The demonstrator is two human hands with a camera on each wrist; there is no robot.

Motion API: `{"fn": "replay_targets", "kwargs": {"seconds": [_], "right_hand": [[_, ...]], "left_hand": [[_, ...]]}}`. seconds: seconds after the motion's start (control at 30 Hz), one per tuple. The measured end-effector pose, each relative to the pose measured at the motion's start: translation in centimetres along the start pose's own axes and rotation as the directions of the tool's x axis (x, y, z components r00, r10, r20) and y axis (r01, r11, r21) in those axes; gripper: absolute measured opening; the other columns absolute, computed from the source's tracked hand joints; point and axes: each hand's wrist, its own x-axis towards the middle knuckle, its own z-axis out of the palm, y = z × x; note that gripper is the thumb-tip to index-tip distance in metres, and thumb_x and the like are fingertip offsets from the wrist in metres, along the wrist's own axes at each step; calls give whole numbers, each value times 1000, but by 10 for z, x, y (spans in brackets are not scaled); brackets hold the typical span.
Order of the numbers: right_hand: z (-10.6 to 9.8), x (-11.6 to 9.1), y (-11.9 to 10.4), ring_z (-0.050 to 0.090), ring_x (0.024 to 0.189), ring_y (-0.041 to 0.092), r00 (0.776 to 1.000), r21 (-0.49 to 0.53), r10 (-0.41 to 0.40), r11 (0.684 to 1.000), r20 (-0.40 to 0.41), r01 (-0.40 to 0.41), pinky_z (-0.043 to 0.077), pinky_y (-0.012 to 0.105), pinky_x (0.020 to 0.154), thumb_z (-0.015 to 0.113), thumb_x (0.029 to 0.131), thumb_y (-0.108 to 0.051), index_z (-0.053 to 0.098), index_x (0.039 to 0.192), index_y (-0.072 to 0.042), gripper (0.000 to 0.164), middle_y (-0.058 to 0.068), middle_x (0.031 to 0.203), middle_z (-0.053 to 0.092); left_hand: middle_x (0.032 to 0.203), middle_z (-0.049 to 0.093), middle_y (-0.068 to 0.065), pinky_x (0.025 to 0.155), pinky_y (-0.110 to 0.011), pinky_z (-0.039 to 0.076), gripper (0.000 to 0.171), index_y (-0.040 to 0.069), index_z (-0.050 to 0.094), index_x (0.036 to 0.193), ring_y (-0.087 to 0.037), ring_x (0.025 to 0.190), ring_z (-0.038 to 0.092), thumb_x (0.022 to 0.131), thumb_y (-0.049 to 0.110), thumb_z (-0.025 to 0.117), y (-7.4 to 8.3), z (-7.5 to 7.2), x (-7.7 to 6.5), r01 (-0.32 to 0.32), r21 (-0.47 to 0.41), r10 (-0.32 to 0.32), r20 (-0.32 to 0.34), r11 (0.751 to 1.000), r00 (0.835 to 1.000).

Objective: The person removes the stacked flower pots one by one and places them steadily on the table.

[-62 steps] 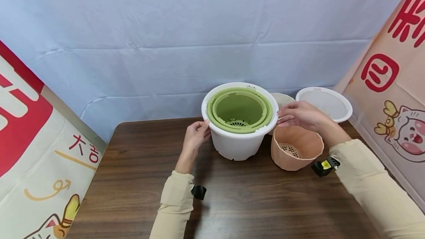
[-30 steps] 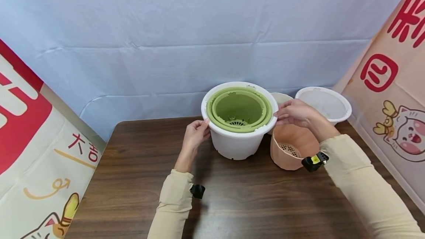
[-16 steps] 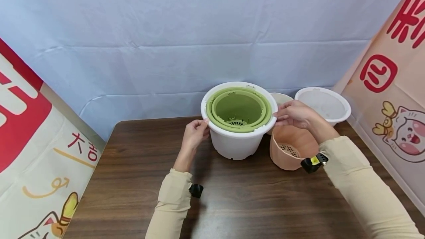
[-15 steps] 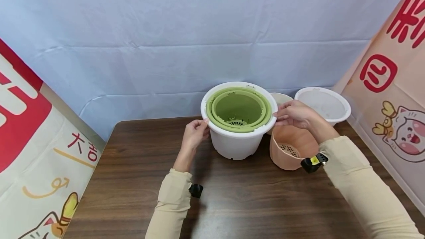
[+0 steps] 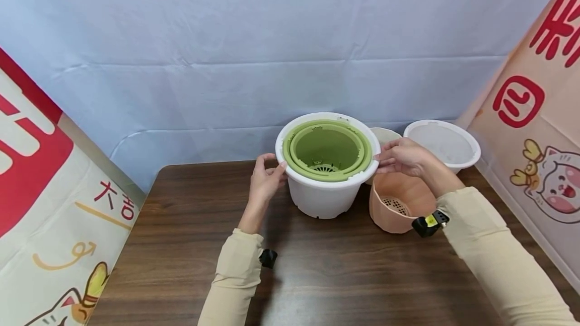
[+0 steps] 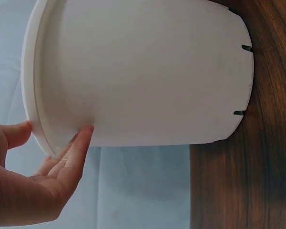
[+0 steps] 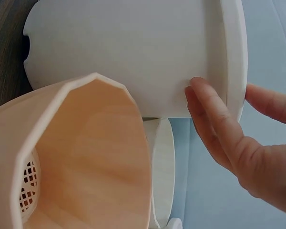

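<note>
A white plastic flower pot (image 5: 323,197) stands upright on the table. Nested inside it are green pots (image 5: 331,147), the inner one showing a slotted bottom. At its left side my left hand (image 5: 265,180) holds the rim, thumb on the rim and a fingertip against the wall in the left wrist view. My right hand (image 5: 401,157) pinches the right side of the rim, thumb above and fingers under the lip in the right wrist view. Just below the right forearm sits a peach faceted pot (image 5: 385,215) with a perforated bottom, close beside the white pot.
Behind the peach pot, partly hidden, is a cream pot (image 5: 382,135). A wide white pot (image 5: 441,142) stands at the back right corner. Brown wooden table (image 5: 195,245) spreads to the left and front. A pale cloth (image 5: 226,89) hangs behind, with printed banners at both sides.
My right hand has moved left onto the white pot's rim since the earliest frame. Just now my left hand's fingers have spread a little. The pots stay in place.
</note>
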Motion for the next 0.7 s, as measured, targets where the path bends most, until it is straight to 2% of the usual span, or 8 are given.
{"fn": "replay_targets", "kwargs": {"seconds": [0.13, 0.3, 0.53, 0.7], "right_hand": [[-1, 0, 0, 63, 71, 15, 1000, 4, 10, 1000, 7, -10, 54, 31, 74, 45, 89, 8, 31, 99, 6, 17, 7, 76, 57], [0, -2, -1, 63, 71, 14, 1000, 9, 8, 1000, -3, -8, 54, 30, 72, 45, 89, 8, 29, 100, 5, 20, 7, 76, 58], [2, -3, 0, 62, 72, 14, 1000, 9, 9, 1000, -15, -9, 54, 29, 72, 45, 89, 8, 27, 102, 4, 23, 8, 78, 56], [2, -3, -1, 62, 71, 15, 1000, 17, 9, 1000, -7, -9, 54, 30, 72, 46, 89, 8, 28, 102, 4, 22, 8, 78, 57]], "left_hand": [[98, 65, -19, 73, -38, 54, 37, 14, 46, 125, -26, 84, 65, 90, 13, 59, 1, 0, 1, -37, 23, 37, 5, 999, 999], [95, 66, -19, 73, -40, 54, 31, 12, 55, 118, -25, 81, 65, 88, 9, 61, 4, 0, 3, -53, 41, 53, -1, 998, 999], [95, 65, -19, 74, -39, 54, 29, 9, 58, 116, -31, 87, 64, 87, 9, 62, 7, -1, 3, -59, 51, 59, -6, 997, 998], [96, 64, -17, 77, -44, 52, 29, 6, 59, 115, -25, 85, 62, 87, 7, 61, 11, -1, 4, -66, 64, 66, -10, 996, 998]]}}
